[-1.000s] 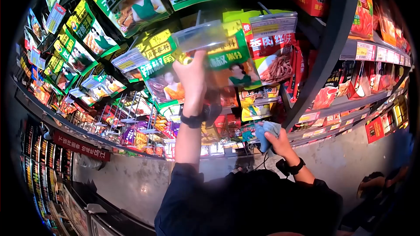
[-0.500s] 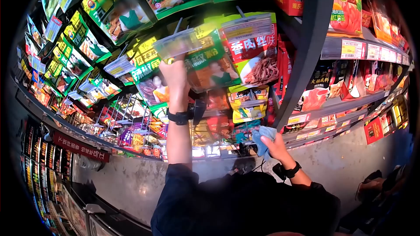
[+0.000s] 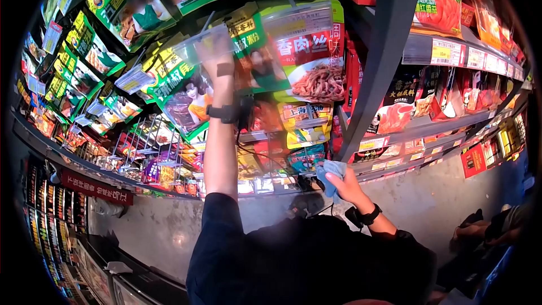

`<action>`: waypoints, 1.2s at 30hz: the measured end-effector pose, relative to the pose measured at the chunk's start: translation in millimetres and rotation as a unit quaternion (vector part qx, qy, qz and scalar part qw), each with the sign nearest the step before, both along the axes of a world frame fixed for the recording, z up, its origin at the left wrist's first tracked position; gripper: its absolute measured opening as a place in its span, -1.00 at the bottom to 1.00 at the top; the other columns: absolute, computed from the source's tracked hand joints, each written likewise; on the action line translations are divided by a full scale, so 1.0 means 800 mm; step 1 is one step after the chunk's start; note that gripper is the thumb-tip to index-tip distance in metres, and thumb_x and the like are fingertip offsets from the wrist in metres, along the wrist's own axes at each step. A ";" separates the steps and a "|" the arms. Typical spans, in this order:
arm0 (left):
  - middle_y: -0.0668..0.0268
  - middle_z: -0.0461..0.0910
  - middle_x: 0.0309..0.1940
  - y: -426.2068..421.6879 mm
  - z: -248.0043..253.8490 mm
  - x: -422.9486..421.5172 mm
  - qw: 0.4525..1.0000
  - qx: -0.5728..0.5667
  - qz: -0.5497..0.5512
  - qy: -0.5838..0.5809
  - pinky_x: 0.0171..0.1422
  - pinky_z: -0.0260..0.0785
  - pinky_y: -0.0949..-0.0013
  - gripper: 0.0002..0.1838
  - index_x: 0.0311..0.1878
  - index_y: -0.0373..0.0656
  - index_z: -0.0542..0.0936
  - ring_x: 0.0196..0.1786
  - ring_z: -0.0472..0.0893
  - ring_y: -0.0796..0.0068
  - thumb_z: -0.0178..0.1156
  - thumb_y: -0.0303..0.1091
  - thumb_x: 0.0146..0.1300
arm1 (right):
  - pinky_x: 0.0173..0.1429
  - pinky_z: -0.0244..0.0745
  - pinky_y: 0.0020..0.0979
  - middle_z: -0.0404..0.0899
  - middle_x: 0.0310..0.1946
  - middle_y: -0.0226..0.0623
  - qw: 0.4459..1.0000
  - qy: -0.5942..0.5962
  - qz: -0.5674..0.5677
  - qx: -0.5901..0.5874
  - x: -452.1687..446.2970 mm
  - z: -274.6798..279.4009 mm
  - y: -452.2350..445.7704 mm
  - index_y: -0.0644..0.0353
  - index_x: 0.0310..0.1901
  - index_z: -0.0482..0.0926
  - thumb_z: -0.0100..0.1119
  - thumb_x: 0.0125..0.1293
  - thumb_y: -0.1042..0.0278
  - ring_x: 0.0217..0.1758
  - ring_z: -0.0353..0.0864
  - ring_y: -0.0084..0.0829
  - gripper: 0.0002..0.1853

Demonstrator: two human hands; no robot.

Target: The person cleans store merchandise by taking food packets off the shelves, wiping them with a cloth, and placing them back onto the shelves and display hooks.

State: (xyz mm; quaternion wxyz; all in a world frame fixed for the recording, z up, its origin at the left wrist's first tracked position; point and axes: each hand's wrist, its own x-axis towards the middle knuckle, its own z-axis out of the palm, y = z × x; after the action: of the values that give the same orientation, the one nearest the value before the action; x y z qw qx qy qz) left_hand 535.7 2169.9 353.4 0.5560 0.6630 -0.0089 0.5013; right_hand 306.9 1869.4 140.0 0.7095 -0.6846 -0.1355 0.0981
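Observation:
My left hand (image 3: pixel 217 59) is raised among the hanging seasoning packets, behind a clear plastic label holder (image 3: pixel 192 44). Its fingers are blurred, so whether they grip anything cannot be told. Just right of it hangs a green and yellow seasoning packet (image 3: pixel 261 59), partly smeared; another green packet (image 3: pixel 183 99) with a figure in yellow hangs to its left. A red and lime packet (image 3: pixel 316 59) picturing shredded meat is farther right. Lower down, my right hand (image 3: pixel 351 185) is closed around a crumpled blue cloth (image 3: pixel 329 176), in front of the lower shelves.
A dark upright post (image 3: pixel 379 51) divides the hooks from shelves of red packets (image 3: pixel 395 101) on the right. Wire racks (image 3: pixel 149 149) hold goods at lower left. Another person's legs (image 3: pixel 485 229) show at the right, above the grey floor (image 3: pixel 418 203).
The view has shifted, so the shelves appear farther left and slightly higher. My left hand stays up by the label holder, and the packet beside it hangs farther left in view. The cloth remains in my right hand.

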 end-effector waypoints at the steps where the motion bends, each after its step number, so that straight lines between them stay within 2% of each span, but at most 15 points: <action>1: 0.11 0.60 -0.19 -0.008 0.002 -0.011 0.999 0.029 0.006 -0.011 -0.06 0.37 0.31 -0.66 -0.02 -0.30 0.45 -0.18 0.58 0.27 0.23 -0.39 0.16 | 0.21 0.34 -0.43 0.57 0.02 -0.19 1.000 0.005 -0.003 0.001 -0.001 -0.001 0.001 0.43 0.12 0.43 0.18 0.29 0.33 0.08 0.50 -0.49 -0.56; 3: 0.09 0.58 -0.09 -0.018 0.002 -0.047 0.995 0.091 0.016 -0.033 0.07 0.34 0.33 -0.53 0.09 -0.30 0.36 -0.07 0.56 0.26 0.27 -0.40 0.15 | 0.19 0.36 -0.44 0.58 0.00 -0.21 1.000 0.012 -0.014 0.013 -0.002 -0.005 0.004 0.41 0.11 0.44 0.19 0.28 0.33 0.06 0.51 -0.50 -0.57; 4: 0.11 0.52 -0.04 -0.020 -0.001 -0.060 0.991 0.136 0.014 -0.011 0.09 0.33 0.39 -0.32 0.28 -0.32 0.21 0.00 0.50 0.35 0.31 -0.37 0.16 | 0.19 0.36 -0.44 0.58 0.00 -0.21 1.000 0.024 -0.011 0.008 -0.001 -0.004 0.004 0.41 0.11 0.44 0.19 0.28 0.33 0.06 0.51 -0.51 -0.57; 6: 0.15 0.52 -0.02 -0.023 -0.022 -0.071 0.995 0.093 0.010 0.038 0.07 0.33 0.44 -0.31 0.31 -0.30 0.16 0.01 0.48 0.41 0.28 -0.41 0.18 | 0.19 0.36 -0.45 0.59 -0.01 -0.22 0.999 0.048 -0.006 0.000 -0.001 -0.002 0.009 0.40 0.11 0.44 0.19 0.28 0.33 0.05 0.52 -0.51 -0.57; 10: 0.21 0.50 0.02 -0.029 -0.043 -0.113 0.966 -0.018 -0.246 0.075 0.06 0.36 0.43 -0.26 0.39 -0.23 0.06 -0.02 0.50 0.51 0.23 -0.46 0.22 | 0.18 0.37 -0.46 0.59 -0.02 -0.23 0.999 0.028 -0.012 -0.017 0.000 -0.001 0.028 0.40 0.10 0.45 0.19 0.28 0.34 0.05 0.52 -0.52 -0.58; 12: 0.21 0.50 0.04 -0.023 -0.067 -0.127 0.950 -0.031 -0.290 0.109 0.11 0.37 0.39 -0.25 0.41 -0.22 0.01 0.03 0.51 0.46 0.19 -0.49 0.25 | 0.18 0.37 -0.46 0.59 -0.02 -0.24 0.999 0.013 -0.015 -0.048 0.002 0.005 0.041 0.40 0.10 0.45 0.19 0.28 0.34 0.05 0.52 -0.52 -0.58; 15: 0.12 0.29 0.25 -0.001 -0.091 -0.163 0.912 -0.034 -0.348 0.214 0.21 0.35 0.37 -0.17 0.46 -0.22 -0.09 0.18 0.43 0.38 0.19 -0.46 0.24 | 0.16 0.38 -0.46 0.59 -0.02 -0.24 0.997 0.007 -0.049 -0.066 0.000 0.012 0.066 0.40 0.09 0.47 0.19 0.27 0.35 0.03 0.51 -0.52 -0.60; 19: 0.09 0.20 0.28 0.058 -0.105 -0.217 0.903 0.153 -0.309 0.257 0.24 0.36 0.31 -0.25 0.41 -0.31 0.08 0.21 0.40 0.34 0.22 -0.40 0.23 | 0.12 0.38 -0.46 0.60 -0.07 -0.25 0.994 -0.031 -0.073 -0.077 0.004 0.005 0.115 0.37 0.06 0.50 0.19 0.26 0.37 -0.02 0.52 -0.51 -0.63; 22: 0.18 0.23 0.30 0.127 -0.101 -0.245 0.797 0.053 -0.529 0.285 0.36 0.23 0.24 -0.37 0.39 -0.22 0.16 0.31 0.34 0.28 0.14 -0.45 0.28 | 0.14 0.36 -0.45 0.60 -0.10 -0.25 0.997 -0.032 -0.063 -0.045 0.009 -0.002 0.169 0.39 0.04 0.50 0.17 0.25 0.40 -0.01 0.53 -0.46 -0.64; 24: 0.22 0.40 0.21 0.180 -0.090 -0.262 0.757 0.107 -0.582 0.278 0.35 0.24 0.25 -0.44 0.34 -0.19 0.28 0.26 0.42 0.35 0.15 -0.48 0.27 | 0.13 0.37 -0.45 0.60 -0.11 -0.25 0.997 -0.028 -0.061 -0.028 0.007 0.005 0.214 0.40 0.01 0.51 0.14 0.24 0.44 -0.01 0.52 -0.48 -0.68; 26: 0.22 0.45 0.17 0.240 -0.094 -0.259 0.765 0.134 -0.589 0.223 0.29 0.31 0.28 -0.47 0.30 -0.20 0.33 0.18 0.48 0.39 0.15 -0.50 0.25 | 0.11 0.37 -0.45 0.60 -0.11 -0.26 0.998 -0.016 -0.063 0.000 0.001 0.020 0.265 0.40 -0.01 0.52 0.12 0.24 0.45 -0.02 0.51 -0.50 -0.70; 27: 0.21 0.50 0.11 0.270 -0.071 -0.265 0.802 0.199 -0.496 0.266 0.23 0.35 0.31 -0.52 0.25 -0.20 0.40 0.13 0.52 0.41 0.15 -0.51 0.23 | 0.09 0.38 -0.47 0.60 -0.11 -0.29 0.998 -0.058 -0.020 -0.027 0.004 0.027 0.285 0.39 -0.01 0.51 0.10 0.24 0.46 -0.04 0.51 -0.54 -0.70; 30: 0.22 0.52 0.10 0.354 -0.062 -0.247 0.867 0.059 -0.431 0.242 0.24 0.34 0.35 -0.61 0.20 -0.25 0.45 0.13 0.52 0.41 0.08 -0.44 0.30 | 0.07 0.39 -0.49 0.60 -0.08 -0.29 0.989 -0.110 0.002 -0.096 -0.003 0.032 0.350 0.39 0.03 0.50 0.10 0.25 0.46 -0.05 0.52 -0.56 -0.67; 31: 0.21 0.50 0.13 0.379 -0.058 -0.242 0.886 0.039 -0.400 0.229 0.25 0.32 0.35 -0.61 0.20 -0.27 0.44 0.16 0.51 0.41 0.07 -0.43 0.31 | 0.10 0.40 -0.48 0.60 -0.03 -0.27 0.999 -0.022 0.006 -0.048 -0.009 0.027 0.371 0.39 0.06 0.49 0.11 0.24 0.48 -0.01 0.53 -0.54 -0.65; 36: 0.10 0.35 0.26 0.468 -0.079 -0.190 0.941 0.014 -0.286 0.181 0.38 0.17 0.30 -0.49 0.33 -0.28 0.26 0.31 0.35 0.32 0.05 -0.39 0.34 | 0.22 0.38 -0.43 0.57 0.04 -0.23 0.999 0.018 0.020 -0.044 -0.024 0.020 0.446 0.40 0.11 0.44 0.12 0.23 0.51 0.11 0.51 -0.52 -0.60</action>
State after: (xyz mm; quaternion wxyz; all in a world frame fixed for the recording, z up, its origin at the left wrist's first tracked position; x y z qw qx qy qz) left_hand 383.6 2544.4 289.8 0.6587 0.7198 -0.1046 0.1926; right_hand 287.7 2226.3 156.4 0.6792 -0.7102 -0.1321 0.1298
